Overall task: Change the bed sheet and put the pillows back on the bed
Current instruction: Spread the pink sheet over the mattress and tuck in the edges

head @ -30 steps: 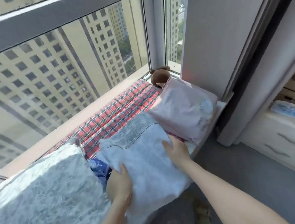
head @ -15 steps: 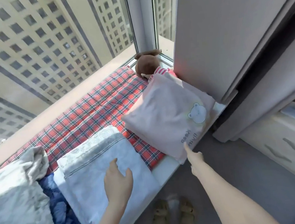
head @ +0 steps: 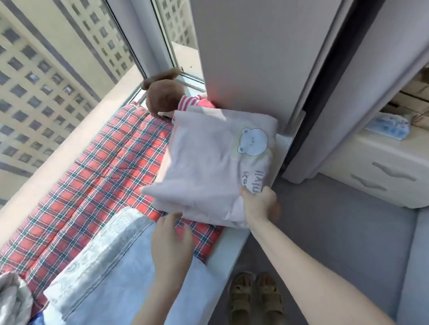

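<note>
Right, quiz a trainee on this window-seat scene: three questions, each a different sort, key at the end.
1. True or false: the right hand grips the near corner of the pale pink bear-print fabric pillow.
2. What sits just beyond that pillow? A: a brown plush toy in a striped top; B: a table lamp; C: a stack of books.
3. Fill in: the left hand has its fingers straight and holds ____.
Key: 1 true; 2 A; 3 nothing.
</note>
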The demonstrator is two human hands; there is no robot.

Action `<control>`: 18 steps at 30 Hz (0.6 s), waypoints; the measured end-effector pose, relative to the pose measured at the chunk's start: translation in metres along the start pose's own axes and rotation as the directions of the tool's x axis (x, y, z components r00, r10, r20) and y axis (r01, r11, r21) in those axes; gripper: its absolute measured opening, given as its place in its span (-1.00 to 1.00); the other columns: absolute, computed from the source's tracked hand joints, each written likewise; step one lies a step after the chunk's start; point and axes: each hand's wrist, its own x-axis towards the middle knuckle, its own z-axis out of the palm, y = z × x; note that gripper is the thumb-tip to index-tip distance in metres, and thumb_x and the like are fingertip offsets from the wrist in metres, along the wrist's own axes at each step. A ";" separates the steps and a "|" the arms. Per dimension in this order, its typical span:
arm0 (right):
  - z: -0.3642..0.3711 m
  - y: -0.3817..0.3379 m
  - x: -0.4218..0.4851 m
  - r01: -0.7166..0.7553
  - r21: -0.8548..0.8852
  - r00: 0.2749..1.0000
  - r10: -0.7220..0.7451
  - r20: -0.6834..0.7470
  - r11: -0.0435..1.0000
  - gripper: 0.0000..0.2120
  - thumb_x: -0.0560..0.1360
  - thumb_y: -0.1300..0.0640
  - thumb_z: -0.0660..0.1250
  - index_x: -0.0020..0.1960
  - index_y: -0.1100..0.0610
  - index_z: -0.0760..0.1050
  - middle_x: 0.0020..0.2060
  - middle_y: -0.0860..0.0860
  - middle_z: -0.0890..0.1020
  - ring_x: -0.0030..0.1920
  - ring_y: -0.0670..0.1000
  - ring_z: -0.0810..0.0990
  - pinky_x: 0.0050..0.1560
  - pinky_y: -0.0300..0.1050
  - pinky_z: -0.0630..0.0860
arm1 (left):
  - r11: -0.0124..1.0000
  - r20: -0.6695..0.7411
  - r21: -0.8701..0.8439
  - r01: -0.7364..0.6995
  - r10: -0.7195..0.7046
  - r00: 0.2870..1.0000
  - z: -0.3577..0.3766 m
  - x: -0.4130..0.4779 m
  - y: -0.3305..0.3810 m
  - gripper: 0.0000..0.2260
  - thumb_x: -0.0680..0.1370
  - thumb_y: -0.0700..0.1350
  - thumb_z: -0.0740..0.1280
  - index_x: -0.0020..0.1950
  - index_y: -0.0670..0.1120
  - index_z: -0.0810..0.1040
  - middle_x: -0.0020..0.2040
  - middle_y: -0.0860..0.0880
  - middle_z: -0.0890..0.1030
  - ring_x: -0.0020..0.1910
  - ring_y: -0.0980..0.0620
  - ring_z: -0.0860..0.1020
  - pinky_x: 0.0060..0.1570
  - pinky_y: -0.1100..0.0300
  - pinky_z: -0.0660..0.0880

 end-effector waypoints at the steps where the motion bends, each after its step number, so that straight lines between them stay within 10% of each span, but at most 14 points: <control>1: -0.013 -0.008 -0.004 0.039 0.015 0.999 -0.039 -0.015 0.999 -0.70 0.36 -0.09 0.41 -0.22 0.16 0.48 -0.21 0.08 0.63 -0.19 0.17 0.60 -0.22 -0.10 0.44 | 0.996 0.014 0.011 -0.092 0.092 0.996 -0.001 0.006 0.010 -0.78 0.48 -0.19 0.28 0.12 -0.11 0.56 0.04 -0.03 0.59 0.04 -0.08 0.52 -0.09 0.12 0.38; 7: -0.144 -0.019 -0.010 0.207 -0.023 0.977 -0.208 -0.052 0.978 -0.66 0.29 -0.08 0.49 -0.36 0.11 0.40 -0.41 -0.07 0.52 -0.36 0.03 0.48 -0.43 -0.17 0.25 | 0.858 0.184 0.005 -0.514 0.504 0.844 0.015 0.022 0.101 -0.55 0.42 0.19 0.22 0.12 -0.09 0.59 0.12 -0.02 0.59 0.12 -0.08 0.52 0.08 0.08 0.39; 18: -0.417 0.089 -0.014 0.172 -0.592 0.781 -0.476 -0.405 0.787 -0.21 0.04 -0.05 0.63 -0.44 -0.01 -0.07 -0.56 -0.14 0.03 -0.53 0.03 0.25 -0.48 -0.25 -0.13 | 0.637 0.468 -0.196 -0.746 0.729 0.499 0.168 -0.060 0.320 -0.46 0.47 0.08 0.39 0.39 -0.06 0.36 0.28 -0.05 0.48 0.22 -0.09 0.44 0.21 0.05 0.39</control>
